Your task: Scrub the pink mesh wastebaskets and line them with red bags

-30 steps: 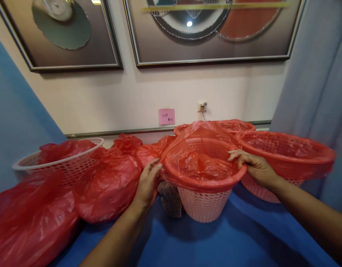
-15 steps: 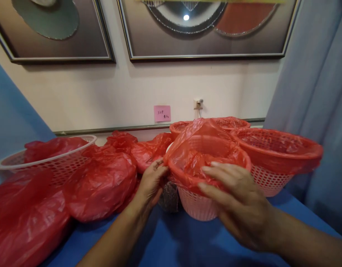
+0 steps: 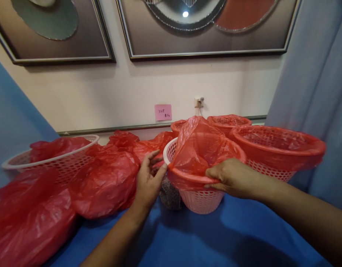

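A white plastic basket (image 3: 202, 202) with a perforated wall stands in the middle of the blue table. A thin red plastic bag (image 3: 191, 148) lines it and is folded over most of its rim; at the left, a stretch of white rim is bare. My right hand (image 3: 229, 178) grips the front right of the rim over the bag, thumb inside and fingers outside. At the bare left rim is my left hand (image 3: 150, 176), fingers apart and thumb tip at or very near the edge. Behind it, a dark grey, rough-textured object (image 3: 170, 194) sits partly hidden against the basket.
Bag-lined baskets, among them a large one (image 3: 273, 172), stand right and behind. On the left are filled-looking red bags (image 3: 106, 181) and a white basket (image 3: 13, 163) holding red plastic. A pink note (image 3: 163, 112) and a socket (image 3: 199, 102) are on the wall.
My right hand has closed on the front rim with the bag. The bag has come off the left rim, baring white plastic, and my left hand has opened there.
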### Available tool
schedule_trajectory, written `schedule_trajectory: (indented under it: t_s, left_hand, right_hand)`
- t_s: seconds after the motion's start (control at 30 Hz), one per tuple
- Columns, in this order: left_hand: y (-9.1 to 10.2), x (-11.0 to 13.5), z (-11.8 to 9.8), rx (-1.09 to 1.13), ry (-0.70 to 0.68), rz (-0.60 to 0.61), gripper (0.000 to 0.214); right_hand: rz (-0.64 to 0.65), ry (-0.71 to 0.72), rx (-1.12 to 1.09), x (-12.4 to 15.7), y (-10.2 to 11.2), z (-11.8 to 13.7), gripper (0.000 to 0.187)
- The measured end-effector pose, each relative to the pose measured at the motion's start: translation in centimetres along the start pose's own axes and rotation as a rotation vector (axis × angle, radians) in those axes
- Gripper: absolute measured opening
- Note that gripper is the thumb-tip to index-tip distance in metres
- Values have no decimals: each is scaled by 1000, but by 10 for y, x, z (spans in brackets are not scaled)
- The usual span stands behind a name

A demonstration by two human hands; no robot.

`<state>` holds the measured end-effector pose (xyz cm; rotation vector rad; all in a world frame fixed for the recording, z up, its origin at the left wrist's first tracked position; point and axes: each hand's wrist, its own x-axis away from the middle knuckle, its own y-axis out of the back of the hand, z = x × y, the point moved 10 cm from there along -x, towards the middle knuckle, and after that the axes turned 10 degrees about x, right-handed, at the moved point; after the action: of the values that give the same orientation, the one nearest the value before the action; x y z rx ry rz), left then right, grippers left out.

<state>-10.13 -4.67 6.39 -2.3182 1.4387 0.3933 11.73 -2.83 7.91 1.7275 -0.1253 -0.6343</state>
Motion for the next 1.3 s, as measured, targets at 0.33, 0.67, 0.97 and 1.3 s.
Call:
schedule_trajectory:
  t_s: [0.33, 0.67, 0.97, 1.3]
  left_hand:
    - [-28, -21, -30, -288, -194, 99, 17]
    - [5, 9, 56, 91, 189, 23, 28]
    - [-38, 34, 59, 93, 196, 129, 26]
    - [-31, 29, -38, -270, -419, 132, 20]
  right_hand:
    - [-80, 102, 19, 13, 7, -4, 13]
    - [-408, -78, 156, 32, 35, -12, 46]
    - [-499, -204, 245, -10, 17, 58, 34]
    - [-564, -305, 307, -2, -1, 37, 23]
